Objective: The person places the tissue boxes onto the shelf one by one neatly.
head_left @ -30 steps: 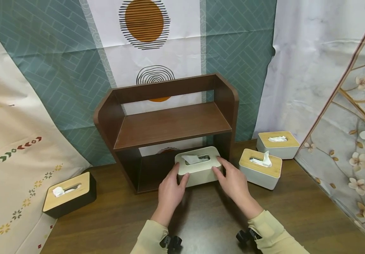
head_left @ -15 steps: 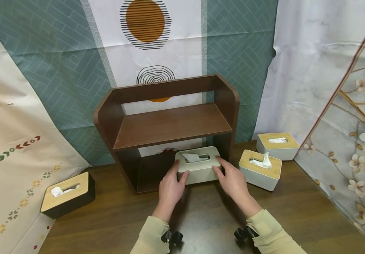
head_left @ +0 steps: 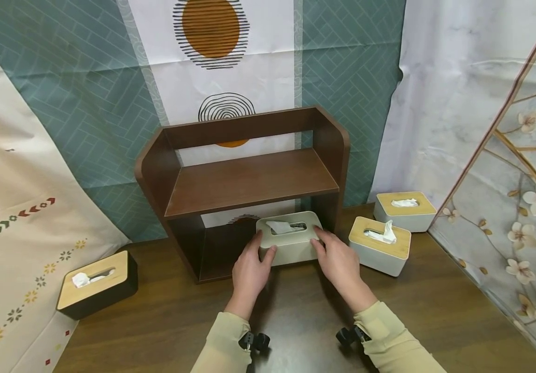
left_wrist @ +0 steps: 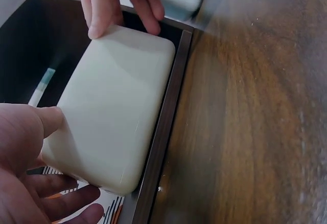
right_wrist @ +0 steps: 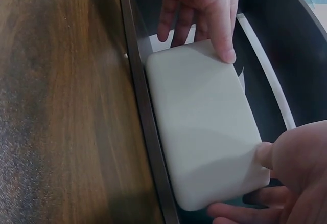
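Note:
A pale grey-white tissue box (head_left: 293,252) with a tissue in its oval slot stands at the right front of the shelf's lower compartment. My left hand (head_left: 251,272) grips its left end, and my right hand (head_left: 340,263) grips the right end. In the left wrist view, the thumb of the left hand (left_wrist: 23,162) lies at the top edge of the tissue box (left_wrist: 115,101), fingers round the end. The right wrist view has the right hand (right_wrist: 299,173) holding the tissue box (right_wrist: 204,121) likewise, its front face along the shelf's bottom front edge (right_wrist: 148,127).
The dark brown two-tier shelf (head_left: 254,178) stands against the patterned cloth. Two white tissue boxes with wooden lids, a nearer one (head_left: 380,259) and a farther one (head_left: 417,223), sit to its right. A black one with a wooden lid (head_left: 104,303) is at left on the table (head_left: 165,331).
The head view has shifted slightly. Both hands stay on the tissue box, which seems to have moved slightly deeper into the lower compartment.

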{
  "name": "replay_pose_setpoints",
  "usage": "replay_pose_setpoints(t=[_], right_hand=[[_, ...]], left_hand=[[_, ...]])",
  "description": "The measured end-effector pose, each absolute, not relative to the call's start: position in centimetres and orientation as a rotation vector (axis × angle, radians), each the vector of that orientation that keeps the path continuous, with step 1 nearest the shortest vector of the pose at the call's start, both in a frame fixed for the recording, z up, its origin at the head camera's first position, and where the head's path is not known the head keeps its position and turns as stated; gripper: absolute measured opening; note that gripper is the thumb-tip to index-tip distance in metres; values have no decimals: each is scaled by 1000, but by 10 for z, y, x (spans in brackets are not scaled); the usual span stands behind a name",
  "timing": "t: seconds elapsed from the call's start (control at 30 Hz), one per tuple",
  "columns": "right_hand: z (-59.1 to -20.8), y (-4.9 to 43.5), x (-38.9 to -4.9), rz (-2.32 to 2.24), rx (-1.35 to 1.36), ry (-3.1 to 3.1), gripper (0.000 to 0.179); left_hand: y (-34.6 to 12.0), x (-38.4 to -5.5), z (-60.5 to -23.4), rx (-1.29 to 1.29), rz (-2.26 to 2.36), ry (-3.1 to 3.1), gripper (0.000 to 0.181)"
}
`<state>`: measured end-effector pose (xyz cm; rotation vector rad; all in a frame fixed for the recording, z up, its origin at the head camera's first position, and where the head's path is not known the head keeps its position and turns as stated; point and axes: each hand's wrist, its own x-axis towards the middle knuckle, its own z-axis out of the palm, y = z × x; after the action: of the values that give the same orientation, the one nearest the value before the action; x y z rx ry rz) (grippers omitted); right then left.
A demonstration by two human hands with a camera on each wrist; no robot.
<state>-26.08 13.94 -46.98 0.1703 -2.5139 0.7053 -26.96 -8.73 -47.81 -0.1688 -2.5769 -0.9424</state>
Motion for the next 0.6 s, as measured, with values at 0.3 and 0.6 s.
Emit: replay_pose_setpoints(t=[0.3, 0.6], right_hand=[[-471, 137, -262, 719, 174, -2480, 35], [-472, 136, -262, 712, 190, -2501, 38]], left_hand=[[-84, -270, -476, -161, -887, -2556, 60], [-83, -271, -478, -160, -899, -2545, 59]])
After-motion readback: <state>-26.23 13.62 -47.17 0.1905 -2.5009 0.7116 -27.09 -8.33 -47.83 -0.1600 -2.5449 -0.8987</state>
